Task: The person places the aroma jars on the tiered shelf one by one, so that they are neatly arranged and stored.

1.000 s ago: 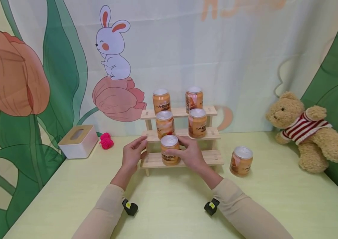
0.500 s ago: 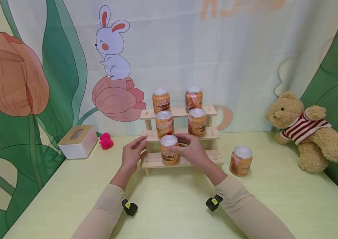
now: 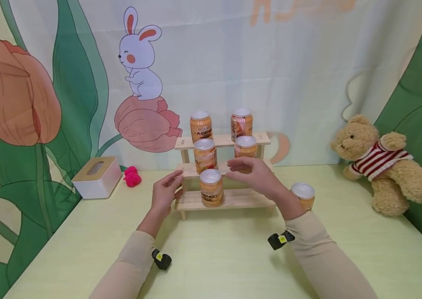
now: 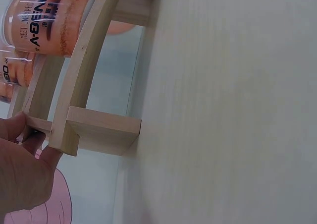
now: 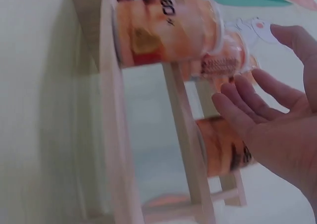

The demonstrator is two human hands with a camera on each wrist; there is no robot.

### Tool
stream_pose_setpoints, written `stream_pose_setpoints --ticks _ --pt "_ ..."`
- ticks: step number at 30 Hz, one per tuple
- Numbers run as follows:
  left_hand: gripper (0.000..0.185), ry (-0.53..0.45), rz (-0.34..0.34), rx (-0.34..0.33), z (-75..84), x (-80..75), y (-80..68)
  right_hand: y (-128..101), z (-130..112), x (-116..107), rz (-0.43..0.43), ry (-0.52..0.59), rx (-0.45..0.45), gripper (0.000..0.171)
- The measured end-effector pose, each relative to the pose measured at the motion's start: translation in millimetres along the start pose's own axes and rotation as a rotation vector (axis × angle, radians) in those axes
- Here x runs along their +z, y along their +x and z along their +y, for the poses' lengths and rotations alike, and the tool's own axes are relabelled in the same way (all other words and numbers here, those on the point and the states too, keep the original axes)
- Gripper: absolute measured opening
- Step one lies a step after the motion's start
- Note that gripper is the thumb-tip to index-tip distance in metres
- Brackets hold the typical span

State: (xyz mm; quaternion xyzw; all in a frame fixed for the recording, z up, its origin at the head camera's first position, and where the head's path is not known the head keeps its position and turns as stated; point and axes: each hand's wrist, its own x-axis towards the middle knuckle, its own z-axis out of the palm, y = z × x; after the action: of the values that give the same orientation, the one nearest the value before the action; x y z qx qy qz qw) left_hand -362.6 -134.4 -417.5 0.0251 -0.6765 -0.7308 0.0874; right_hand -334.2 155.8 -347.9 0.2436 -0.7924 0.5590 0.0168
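Observation:
A three-step wooden display rack (image 3: 248, 200) stands on the table with orange cans on its steps. On the left part of the lowest step, one can (image 3: 211, 190) sits upright, apart from both hands. My left hand (image 3: 164, 194) pinches the rack's left end between thumb and fingers, as the left wrist view shows around the wooden side rail (image 4: 39, 125). My right hand (image 3: 258, 177) hovers right of the lowest can with fingers extended, holding nothing. It partly covers the right can (image 3: 246, 148) on the middle step. Another can (image 3: 303, 194) on the table is partly behind my right wrist.
Two cans, left (image 3: 201, 128) and right (image 3: 242, 125), stand on the top step; another (image 3: 206, 157) is middle-left. A tissue box (image 3: 98, 178) and pink yarn bundle (image 3: 132, 176) lie left. A teddy bear (image 3: 386, 166) leans right. A printed curtain (image 3: 308, 83) hangs behind.
My right hand has let go of the can on the lowest step and moved up and to the right. The can stays in place. My left hand has not visibly moved.

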Motion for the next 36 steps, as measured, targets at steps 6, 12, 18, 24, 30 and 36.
stream_pose_setpoints --ticks 6,12,18,24,30,36 --pt "0.032 0.014 -0.001 -0.003 0.9 -0.3 -0.3 -3.8 4.8 -26.2 -0.033 -0.053 -0.08 0.046" --pt "0.031 0.0 0.0 -0.008 0.3 -1.3 -0.7 -10.3 11.7 -51.8 -0.078 -0.106 -0.064 0.046" --pt "0.032 -0.011 -0.009 0.002 -1.1 -1.2 0.6 -20.2 13.1 -77.2 -0.13 -0.131 -0.017 0.049" --pt "0.033 -0.024 0.001 0.007 -0.7 -0.2 1.3 -29.8 22.7 -103.5 -0.188 -0.135 -0.017 0.054" --pt "0.033 -0.021 0.001 0.012 -0.7 -0.3 1.5 -41.8 44.4 -129.5 -0.181 -0.04 -0.02 0.05" --pt "0.032 -0.013 -0.006 0.006 -1.8 -1.7 2.2 -52.6 71.2 -146.1 -0.207 0.08 -0.005 0.047"
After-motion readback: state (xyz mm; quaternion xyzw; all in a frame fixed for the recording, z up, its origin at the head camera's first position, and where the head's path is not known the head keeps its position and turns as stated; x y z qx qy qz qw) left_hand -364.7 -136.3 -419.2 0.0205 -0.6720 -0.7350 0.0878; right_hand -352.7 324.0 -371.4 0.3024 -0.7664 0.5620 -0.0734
